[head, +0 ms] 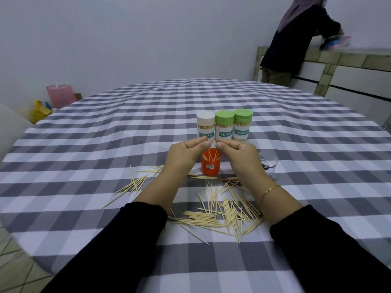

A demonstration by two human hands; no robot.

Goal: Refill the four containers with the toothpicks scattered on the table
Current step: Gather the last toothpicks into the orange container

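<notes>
Both hands are hovering above the orange container (211, 167), which is standing open w/ a few toothpicks sticking up inside. Left hand (186, 154) and right hand (238, 156) are curling inward, thumb and forefinger tips nearly meeting; looks like they're pinching something thin betw. them, but can't tell what. Behind, three capped containers are standing in a row, touching: white-lidded one (205, 129), green-lidded one (224, 129), second green-lidded one (242, 126). Loose toothpicks (213, 214) are lying scattered on the checked bench (105, 144) near the forearms. A clear lid (268, 166) is sitting just right of the right hand.
</notes>
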